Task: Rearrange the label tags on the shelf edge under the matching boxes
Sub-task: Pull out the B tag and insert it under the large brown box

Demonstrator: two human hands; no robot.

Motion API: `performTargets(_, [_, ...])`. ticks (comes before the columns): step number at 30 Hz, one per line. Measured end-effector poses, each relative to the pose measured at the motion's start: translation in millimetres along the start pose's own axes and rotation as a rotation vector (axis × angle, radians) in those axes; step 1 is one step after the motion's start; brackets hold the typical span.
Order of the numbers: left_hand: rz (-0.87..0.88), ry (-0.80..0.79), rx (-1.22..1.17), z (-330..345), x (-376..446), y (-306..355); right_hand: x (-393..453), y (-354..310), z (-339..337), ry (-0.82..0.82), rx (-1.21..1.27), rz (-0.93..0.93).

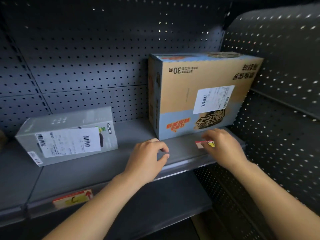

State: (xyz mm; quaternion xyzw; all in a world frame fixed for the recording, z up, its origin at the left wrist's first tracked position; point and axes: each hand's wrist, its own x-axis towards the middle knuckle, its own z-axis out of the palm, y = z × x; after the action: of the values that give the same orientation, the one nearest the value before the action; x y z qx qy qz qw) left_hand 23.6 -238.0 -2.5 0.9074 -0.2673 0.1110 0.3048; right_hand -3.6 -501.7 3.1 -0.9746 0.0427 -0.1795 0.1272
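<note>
From my head camera, my right hand (223,146) is low in front of the big cardboard box (199,97), fingers (210,135) pinching a red and white label tag (205,144) over the shelf (97,167) — my knuckles cover most of it, so its print is unreadable. My left hand (147,158) hovers just left, thumb and forefinger curled near each other but holding nothing. A second tag (72,199) sits in the shelf edge under the grey box (67,135), its yellow mark blurred. That box lies tilted, well apart from the big one — whose printing is upside down
</note>
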Motion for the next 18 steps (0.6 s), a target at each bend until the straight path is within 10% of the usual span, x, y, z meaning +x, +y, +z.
performTargets(18, [-0.129,-0.327,0.097,85,102,64,39,67,-14,-0.366,0.118,0.198])
